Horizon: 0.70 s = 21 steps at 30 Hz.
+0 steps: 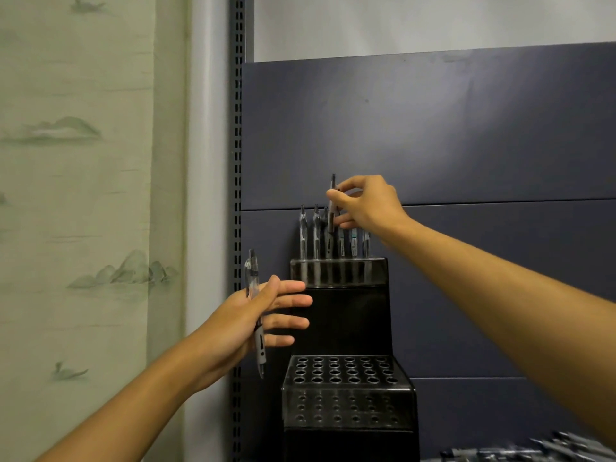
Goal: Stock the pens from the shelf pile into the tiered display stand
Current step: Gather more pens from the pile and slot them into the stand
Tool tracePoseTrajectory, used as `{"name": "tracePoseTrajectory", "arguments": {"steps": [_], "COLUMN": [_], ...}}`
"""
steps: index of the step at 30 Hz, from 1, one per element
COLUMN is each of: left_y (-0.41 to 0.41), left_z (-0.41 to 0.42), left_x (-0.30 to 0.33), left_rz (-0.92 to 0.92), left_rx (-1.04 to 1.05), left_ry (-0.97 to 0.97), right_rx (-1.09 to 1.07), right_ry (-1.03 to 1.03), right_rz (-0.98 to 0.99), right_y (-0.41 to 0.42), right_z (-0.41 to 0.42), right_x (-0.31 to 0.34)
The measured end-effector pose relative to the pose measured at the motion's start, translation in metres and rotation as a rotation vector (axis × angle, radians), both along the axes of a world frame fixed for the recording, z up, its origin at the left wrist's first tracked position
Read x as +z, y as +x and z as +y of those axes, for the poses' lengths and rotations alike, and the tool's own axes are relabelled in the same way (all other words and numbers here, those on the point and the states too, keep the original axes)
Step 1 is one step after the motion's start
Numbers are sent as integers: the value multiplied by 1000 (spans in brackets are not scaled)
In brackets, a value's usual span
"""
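Judging from the head view, the only one given, the stocking looks barely begun. The tiered display stand point(346, 331) has a short row of pens point(333, 238) upright in its top tier, about half a dozen, while the lower tier point(346, 371) shows rows of round holes with nothing in them. At the bottom right corner the shelf pile point(546, 450) of pens lies partly out of frame, so how many remain there cannot be told.

The right hand point(363, 205) is raised over the top tier, thumb and fingers pinching a dark pen point(331, 208) held upright. Its lower end is down among the standing pens, near the middle of the row; whether it is already seated in a hole cannot be told.

The left hand point(253, 318) sits lower and to the left of the stand, just beside its dark front wall. Its fingers are stretched out toward the stand, and a clear-barrelled pen point(256, 311) with a grey grip is trapped between thumb and palm, clip end up, tip pointing down past the wrist. That pen is well apart from the top row and close to the lower tier.

Most of the work seems left: the lower holes and the pile.
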<state>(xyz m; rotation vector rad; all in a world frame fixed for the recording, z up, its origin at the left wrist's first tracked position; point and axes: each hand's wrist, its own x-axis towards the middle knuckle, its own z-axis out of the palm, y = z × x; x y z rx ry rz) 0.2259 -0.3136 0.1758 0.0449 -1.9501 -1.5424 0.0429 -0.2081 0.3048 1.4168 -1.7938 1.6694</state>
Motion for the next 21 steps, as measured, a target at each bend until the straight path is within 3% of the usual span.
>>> {"name": "tracePoseTrajectory", "arguments": {"steps": [21], "left_y": [-9], "left_z": [5], "left_x": [0], "left_rz": [19], "left_rx": [-19], "left_ry": [-30], "right_rx": [-138], "right_ry": [246], "right_rz": [120], "right_y": [-10], "right_z": [-6], "right_x": [-3]}}
